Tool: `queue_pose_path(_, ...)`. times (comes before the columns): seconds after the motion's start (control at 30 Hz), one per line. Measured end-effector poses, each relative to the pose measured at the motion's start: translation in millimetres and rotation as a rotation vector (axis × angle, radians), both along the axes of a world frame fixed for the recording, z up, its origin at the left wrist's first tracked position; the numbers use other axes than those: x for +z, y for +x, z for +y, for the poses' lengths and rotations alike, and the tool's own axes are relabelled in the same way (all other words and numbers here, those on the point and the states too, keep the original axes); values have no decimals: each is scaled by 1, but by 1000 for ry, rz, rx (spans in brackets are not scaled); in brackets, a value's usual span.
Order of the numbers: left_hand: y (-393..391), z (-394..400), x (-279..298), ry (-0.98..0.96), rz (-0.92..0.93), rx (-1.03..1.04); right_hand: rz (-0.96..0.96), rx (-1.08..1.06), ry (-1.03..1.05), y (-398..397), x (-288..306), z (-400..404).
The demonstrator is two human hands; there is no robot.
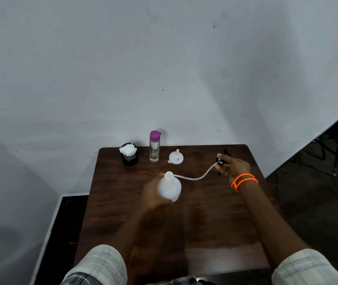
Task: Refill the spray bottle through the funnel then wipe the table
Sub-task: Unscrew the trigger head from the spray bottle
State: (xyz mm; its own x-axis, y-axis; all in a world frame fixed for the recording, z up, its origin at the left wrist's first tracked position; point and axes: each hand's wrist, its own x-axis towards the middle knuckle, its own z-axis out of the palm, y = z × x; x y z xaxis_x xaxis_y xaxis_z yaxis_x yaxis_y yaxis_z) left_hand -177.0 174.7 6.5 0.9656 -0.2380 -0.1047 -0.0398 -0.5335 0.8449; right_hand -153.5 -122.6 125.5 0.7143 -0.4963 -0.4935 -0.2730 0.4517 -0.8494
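Left hand point(153, 194): fingers wrapped round the body of the white spray bottle point(170, 188), holding it tilted, open neck toward the wall; it sits near the middle of the table point(205, 223). The bottle is motion-blurred, and I cannot tell whether its base touches the wood.

Right hand point(232, 166): well to the right of the bottle, fingers curled on the black spray head point(222, 160), which is off the neck. The clear dip tube point(196, 177) runs in a sagging curve from the head back to the bottle's mouth; tip appears just at the neck, not cleanly resolved. Orange bracelet point(244, 181) on that wrist.

Behind the bottle, near the table's far edge: white funnel point(175, 157) lying mouth-down with spout up; left of it a clear water bottle point(154, 148) with purple cap, upright; further left a black cup point(130, 155) stuffed with white tissue point(128, 150).

Risks, as judgement:
- Dip tube could flick drops on the wood as it comes free.
- A tilted open bottle could spill any remaining liquid.
- Head set down near the right edge could roll off.

Surface: dark wood-grain table, small, square-cornered. Room: plain pale wall point(164, 68) directly behind, dark floor to either side, dim light.
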Motion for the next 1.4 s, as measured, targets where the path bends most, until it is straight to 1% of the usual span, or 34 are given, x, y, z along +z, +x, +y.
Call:
queue_pose_path(0.43,-4,-12,1,-40,-24,3,-2,35,33,-6,-3,-14)
queue_pose_path(0.7,3,-18,-8,-39,-11,20,72,54,23,-4,-14,-37)
queue_pose_path(0.87,10,-27,-34,-15,22,106,150,74,17,-2,-32,-52)
queue_pose_path(1.0,12,-34,-54,-25,27,126,230,129,10,4,-54,-59)
queue_pose_path(1.13,19,-37,-60,-22,7,139,267,197,-62,11,-82,-60)
queue_pose_path(1.27,27,-35,-66,-17,-1,115,275,292,-128,18,-105,-52)
queue_pose_path(1.4,31,-41,-73,-19,-7,65,341,394,-189,29,-124,-33)
